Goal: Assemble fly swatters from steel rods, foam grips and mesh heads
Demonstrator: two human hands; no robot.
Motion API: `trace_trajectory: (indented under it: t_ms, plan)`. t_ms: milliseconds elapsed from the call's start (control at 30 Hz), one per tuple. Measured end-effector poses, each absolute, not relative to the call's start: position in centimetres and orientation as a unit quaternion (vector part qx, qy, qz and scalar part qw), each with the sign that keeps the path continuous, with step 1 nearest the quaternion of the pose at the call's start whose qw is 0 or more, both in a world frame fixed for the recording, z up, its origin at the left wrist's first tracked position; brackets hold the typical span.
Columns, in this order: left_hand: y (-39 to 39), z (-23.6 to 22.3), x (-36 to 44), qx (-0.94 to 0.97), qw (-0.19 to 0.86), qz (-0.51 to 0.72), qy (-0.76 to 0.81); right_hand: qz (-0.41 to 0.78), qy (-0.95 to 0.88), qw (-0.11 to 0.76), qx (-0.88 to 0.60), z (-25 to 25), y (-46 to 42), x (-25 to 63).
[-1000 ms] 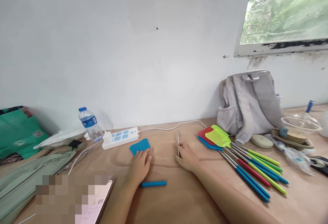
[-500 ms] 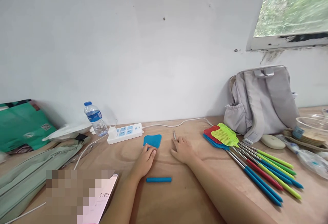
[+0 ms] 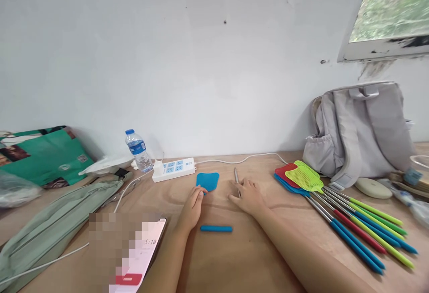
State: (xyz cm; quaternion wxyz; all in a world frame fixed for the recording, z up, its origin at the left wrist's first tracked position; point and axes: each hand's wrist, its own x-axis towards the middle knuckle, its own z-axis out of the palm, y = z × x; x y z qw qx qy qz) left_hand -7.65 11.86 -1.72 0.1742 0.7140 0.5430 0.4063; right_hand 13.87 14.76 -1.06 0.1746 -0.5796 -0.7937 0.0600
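On the wooden table before me lies a blue mesh fly swatter head (image 3: 208,181). My left hand (image 3: 192,206) is at its near left edge, thumb and fingers together on that edge. My right hand (image 3: 250,196) is over a thin metal rod (image 3: 236,175), its fingers curled about the near part, with the far end sticking out beyond them. The rod's lower end is hidden by the hand. Between my forearms a blue tube-shaped handle (image 3: 216,228) lies crosswise, touched by neither hand.
Several fly swatters (image 3: 303,177) in yellow-green, red and blue are piled at the right. Behind them stands a grey backpack (image 3: 362,136). A power strip (image 3: 174,169), a water bottle (image 3: 138,151), a phone (image 3: 144,253) and a green bag (image 3: 50,159) are at the left.
The whole view has shifted, so things appear farther right. My left hand has drawn back slightly to the swatter head's near left edge. My right hand stays by the rod.
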Motion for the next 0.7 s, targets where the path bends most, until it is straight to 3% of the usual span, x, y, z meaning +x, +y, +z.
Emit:
trace_trajectory:
  t_ms: [200, 500, 700]
  plan:
    - [7.5, -0.1, -7.2, 0.708, 0.142, 0.411, 0.556, 0.059, -0.801, 0.231, -0.55, -0.6, 12.0, 15.1]
    - [3.9, 0.1, -6.4, 0.793, 0.18, 0.247, 0.528, 0.089, -0.842, 0.25, -0.471, -1.0, 4.3, 20.9]
    - [4.1, 0.8, -6.4, 0.789, 0.222, 0.244, 0.519, 0.004, -0.812, 0.26, -0.523, -2.0, 3.9, 27.0]
